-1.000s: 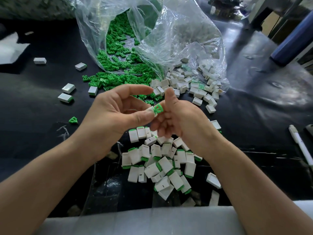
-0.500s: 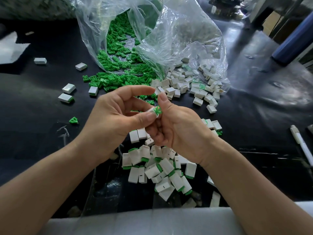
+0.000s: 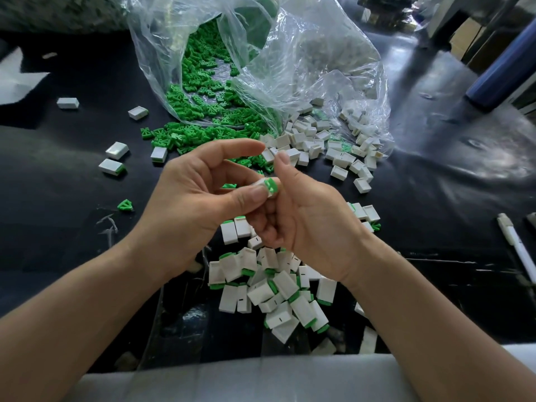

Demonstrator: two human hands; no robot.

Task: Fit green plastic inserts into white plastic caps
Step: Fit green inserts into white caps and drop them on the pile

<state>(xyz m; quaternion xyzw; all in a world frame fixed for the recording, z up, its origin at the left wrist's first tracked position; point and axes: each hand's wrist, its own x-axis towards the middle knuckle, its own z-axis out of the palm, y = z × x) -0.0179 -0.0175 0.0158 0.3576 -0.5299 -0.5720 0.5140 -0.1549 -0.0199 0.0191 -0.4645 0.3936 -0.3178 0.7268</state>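
1. Nearest: finished pile (image 3: 269, 282) of caps w/ green ends, on the table (image 3: 58, 233), well short of the bag (image 3: 304, 62) mouth.
2. Above it, btwn pile and bag: L hand (image 3: 197, 198) pinches one cap (image 3: 264, 193). Thumb is pressed on its white side, index finger held out free.
3. Key relation: insert (image 3: 271, 184) sits at the cap's open end, which faces away from the L grip twd the R hand (image 3: 304, 224). Cap's long axis runs roughly left-right, so I'd judge the seating push goes along it, R to L. R hand is the nearer one to the green end.
4. R hand: fingers curled in behind that green end, thumb up and clear. Gripping or just backing it? Can't tell.
5. Vs 1 s ago: insert stood prouder of the cap and now less green shows, so it's nearly home, my read. Hands are at the same spot short of the bag.
6. Farther: empty caps (image 3: 319, 140) at the bag's right lip, loose inserts (image 3: 203, 82) spilling from its mouth.
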